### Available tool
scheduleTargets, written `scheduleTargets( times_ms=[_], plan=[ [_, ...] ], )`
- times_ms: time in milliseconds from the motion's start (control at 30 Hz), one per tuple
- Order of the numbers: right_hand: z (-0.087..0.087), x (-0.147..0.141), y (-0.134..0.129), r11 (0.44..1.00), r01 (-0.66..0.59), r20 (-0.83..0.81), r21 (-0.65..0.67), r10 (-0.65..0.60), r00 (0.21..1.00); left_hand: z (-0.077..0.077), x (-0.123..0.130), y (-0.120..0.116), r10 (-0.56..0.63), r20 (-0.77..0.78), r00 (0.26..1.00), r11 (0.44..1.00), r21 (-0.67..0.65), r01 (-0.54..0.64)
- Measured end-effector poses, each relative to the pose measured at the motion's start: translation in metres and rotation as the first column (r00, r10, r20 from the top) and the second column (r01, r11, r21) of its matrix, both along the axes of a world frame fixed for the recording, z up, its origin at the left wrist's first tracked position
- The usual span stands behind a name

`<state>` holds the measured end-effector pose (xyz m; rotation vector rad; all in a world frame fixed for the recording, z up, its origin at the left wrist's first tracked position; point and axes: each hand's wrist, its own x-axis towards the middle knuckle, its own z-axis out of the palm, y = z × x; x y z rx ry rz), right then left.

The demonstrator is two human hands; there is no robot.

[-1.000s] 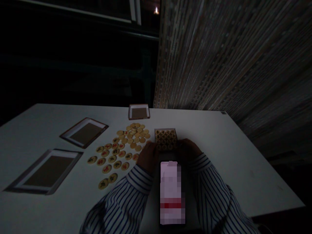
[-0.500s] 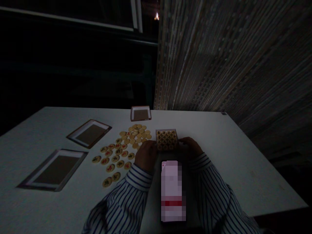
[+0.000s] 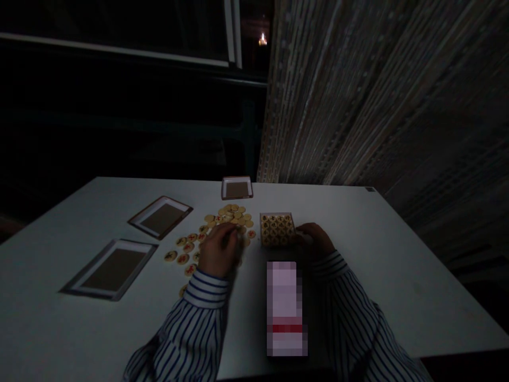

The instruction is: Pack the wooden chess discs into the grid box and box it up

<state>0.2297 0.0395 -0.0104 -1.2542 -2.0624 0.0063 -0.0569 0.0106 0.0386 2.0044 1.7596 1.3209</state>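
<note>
A small open box [image 3: 277, 214] stands on the table, filled with rows of round xiangqi pieces [image 3: 277, 231] marked with dark characters. My right hand [image 3: 317, 240] is at the box's right side, thumb and fingers closed on its edge. To the left of the box, my left hand [image 3: 218, 250] hovers over loose xiangqi pieces [image 3: 236, 209]. Its fingers are bent and blurred in the dim light, and whether a piece lies between them is hidden. Other loose pieces with red or dark characters [image 3: 183, 259] lie left of this hand, which covers part of the pile.
Two shallow trays or lids [image 3: 109, 269] [image 3: 161, 217] lie on the left of the white table [image 3: 382, 297], and a smaller one [image 3: 237, 188] is at its far edge. A phone-like pink screen [image 3: 284, 307], pixelated, lies between my forearms. A string curtain [image 3: 318, 95] hangs behind.
My left hand has left the box's left side and moved left over the loose pieces. My right hand stays at the box. The view has shifted slightly.
</note>
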Motion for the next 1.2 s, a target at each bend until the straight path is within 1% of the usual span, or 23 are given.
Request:
scheduleTargets(
  times_ms=[167,333,467,533,700,767,800,867,900,967,1033,1133,1200],
  plan=[
    [0.001,-0.003,-0.001,0.999,-0.033,-0.019,0.019,0.034,0.999,0.002,-0.014,-0.006,0.025,0.027,0.999,1.000,0.010,-0.025],
    [0.002,-0.013,-0.003,0.996,-0.040,-0.086,0.073,0.046,0.995,-0.002,-0.022,-0.015,0.024,-0.026,0.999,0.998,0.054,-0.022],
    [0.008,-0.024,-0.007,0.993,-0.077,-0.124,0.092,0.088,0.988,-0.012,-0.027,-0.022,-0.049,-0.073,0.996,0.995,0.082,0.055],
    [0.012,-0.032,-0.008,0.990,-0.100,-0.132,0.100,0.113,0.985,-0.018,-0.029,-0.023,-0.102,-0.133,0.986,0.988,0.105,0.116],
    [0.025,-0.053,-0.014,0.989,-0.117,-0.073,0.092,0.124,0.990,-0.026,-0.033,-0.025,-0.229,-0.337,0.913,0.954,0.107,0.279],
    [0.031,-0.062,-0.017,0.990,-0.113,-0.031,0.088,0.116,0.993,-0.029,-0.032,-0.025,-0.238,-0.380,0.894,0.947,0.116,0.301],
    [0.034,-0.066,-0.019,0.987,-0.135,-0.007,0.090,0.136,0.991,-0.030,-0.031,-0.026,-0.236,-0.392,0.889,0.945,0.120,0.304],
    [0.038,-0.076,-0.024,0.969,-0.228,0.023,0.093,0.227,0.974,-0.034,-0.030,-0.027,-0.221,-0.405,0.887,0.948,0.124,0.293],
    [0.039,-0.081,-0.026,0.964,-0.253,0.042,0.078,0.251,0.967,-0.036,-0.030,-0.027,-0.219,-0.415,0.883,0.949,0.120,0.292],
    [0.036,-0.089,-0.029,0.963,-0.262,0.097,0.067,0.255,0.962,-0.041,-0.030,-0.028,-0.216,-0.440,0.872,0.952,0.105,0.288],
    [0.031,-0.095,-0.033,0.960,-0.257,0.100,0.108,0.247,0.964,-0.045,-0.031,-0.028,-0.210,-0.461,0.862,0.957,0.082,0.277],
    [0.023,-0.098,-0.037,0.970,-0.240,0.133,0.039,0.233,0.963,-0.047,-0.030,-0.029,-0.199,-0.473,0.858,0.965,0.060,0.257],
    [0.021,-0.097,-0.039,0.969,-0.245,0.141,0.018,0.240,0.961,-0.047,-0.029,-0.029,-0.198,-0.478,0.856,0.969,0.039,0.246]
  ],
)
